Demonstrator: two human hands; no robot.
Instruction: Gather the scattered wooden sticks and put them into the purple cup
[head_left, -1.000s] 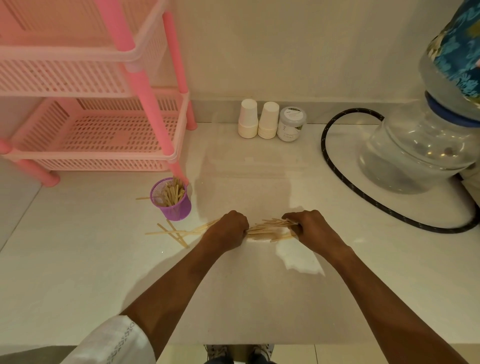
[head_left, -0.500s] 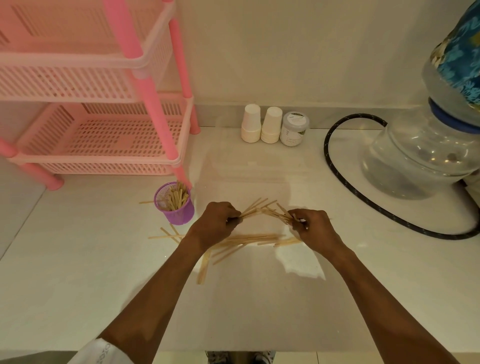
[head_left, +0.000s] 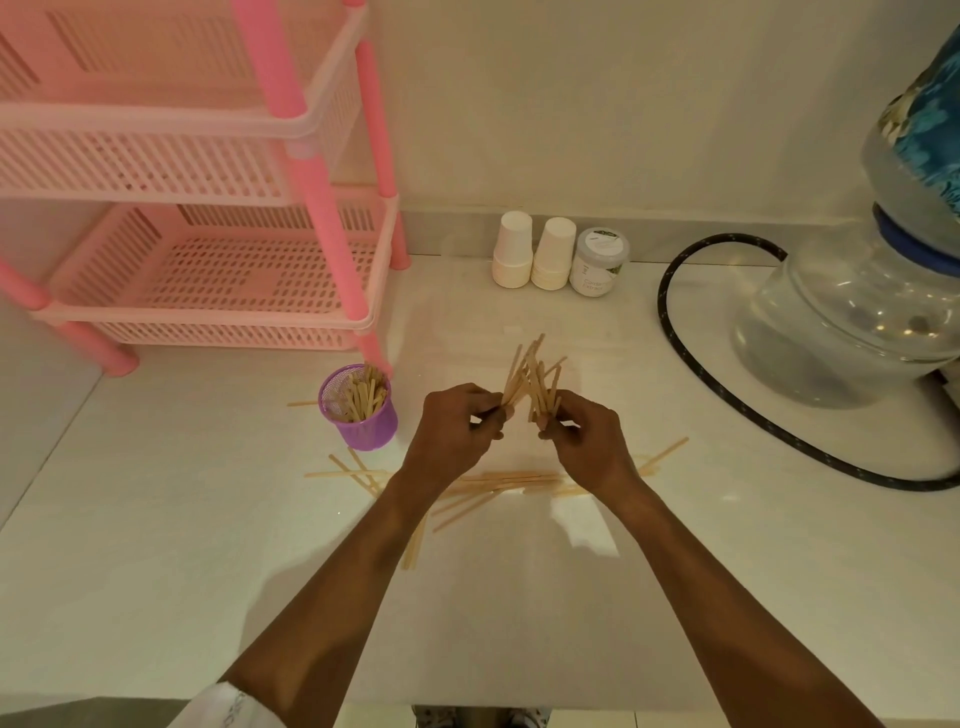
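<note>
The way to the purple cup (head_left: 358, 415) from the right is open counter (head_left: 182, 519). A pink rack leg (head_left: 371, 345) stands just behind the cup, and loose sticks (head_left: 353, 473) lie in front of it.

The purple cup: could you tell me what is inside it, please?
The purple cup holds a batch of wooden sticks leaning toward its far right rim. Its bottom is hidden by them and its wall.
</note>
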